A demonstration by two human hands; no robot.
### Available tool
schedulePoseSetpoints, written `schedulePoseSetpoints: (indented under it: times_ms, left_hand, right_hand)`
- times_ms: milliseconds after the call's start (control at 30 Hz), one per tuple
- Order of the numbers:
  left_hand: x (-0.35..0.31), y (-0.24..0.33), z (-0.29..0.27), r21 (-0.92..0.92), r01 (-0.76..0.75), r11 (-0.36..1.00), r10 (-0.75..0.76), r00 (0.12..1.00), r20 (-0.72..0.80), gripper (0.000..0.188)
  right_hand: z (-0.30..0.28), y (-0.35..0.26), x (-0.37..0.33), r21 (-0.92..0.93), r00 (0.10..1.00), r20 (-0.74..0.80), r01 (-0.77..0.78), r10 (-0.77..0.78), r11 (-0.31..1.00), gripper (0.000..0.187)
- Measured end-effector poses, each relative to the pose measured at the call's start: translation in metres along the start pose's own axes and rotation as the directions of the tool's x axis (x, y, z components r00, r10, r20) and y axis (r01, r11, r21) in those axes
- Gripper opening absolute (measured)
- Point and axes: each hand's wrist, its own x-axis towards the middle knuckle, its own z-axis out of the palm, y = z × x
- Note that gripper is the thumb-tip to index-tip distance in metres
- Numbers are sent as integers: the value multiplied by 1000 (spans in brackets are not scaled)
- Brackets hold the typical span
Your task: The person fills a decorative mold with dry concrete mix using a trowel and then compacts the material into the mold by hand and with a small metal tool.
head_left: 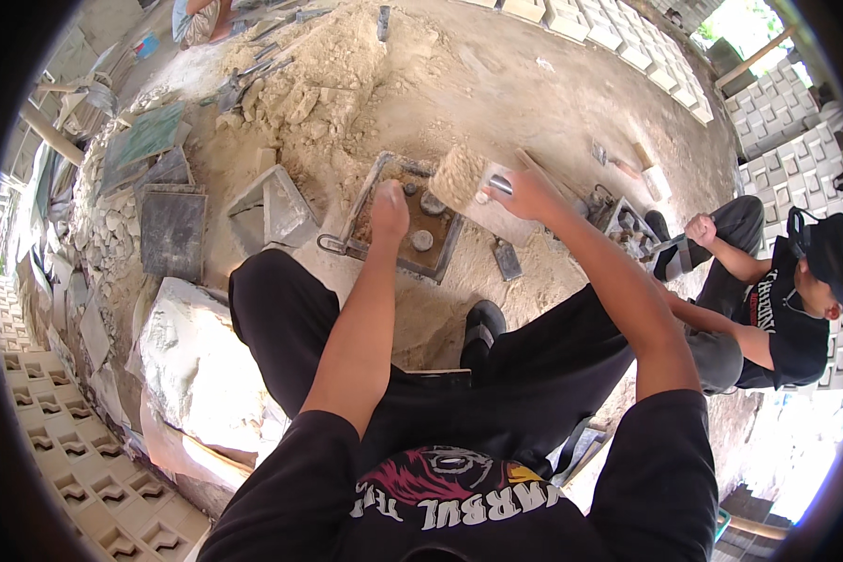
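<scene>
Gripping trowel [510, 222] heaped with sandy mix [457, 176]: right hand [531, 195] closed round handle.
Trowel at right edge of dark rectangular mould [452, 245]. Left hand [390, 210] curled over mould; cannot tell if holding anything.

far person [200, 22]: cut off above | left hand [390, 214]: fingers mostly hidden

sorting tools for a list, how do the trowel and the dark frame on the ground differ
The trowel is held in the right hand, while the dark frame rests on the ground. The trowel's flat face looks pale; the frame is dark grey. The trowel bears a crumbly tan heap, while the frame holds brown material with round pieces. Both carry material.
</scene>
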Motion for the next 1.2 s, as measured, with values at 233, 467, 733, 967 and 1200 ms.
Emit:
schedulePoseSetpoints:
  times_ms: [233, 467, 733, 967, 1200]
  left_hand:
    - [-60, -35, 13, 479, -295, 827, 140, 932, 334, 64]
    - [-72, -28, 10, 416, -238, 878, 28, 892, 451, 64]
    - [-78, -30, -7, 277, -174, 945, 86, 950, 301, 54]
    - [-66, -13, -26, 266, -127, 956, 112, 991, 68, 46]
    - [-64, -37, -15, 343, -254, 904, 289, 956, -53, 55]
  right_hand:
    - [14, -31, -55, -190, 990, 125, -42, 66, 981, 48]
    - [44, -57, -71, -124, 980, 183, -51, 74, 991, 47]
    - [27, -83, -68, -149, 979, 196, -24, 54, 989, 39]
    - [15, -95, -68, -205, 976, 209, -12, 55, 979, 28]
    - [10, -120, -66, -129, 996, 89, 36, -25, 991, 21]
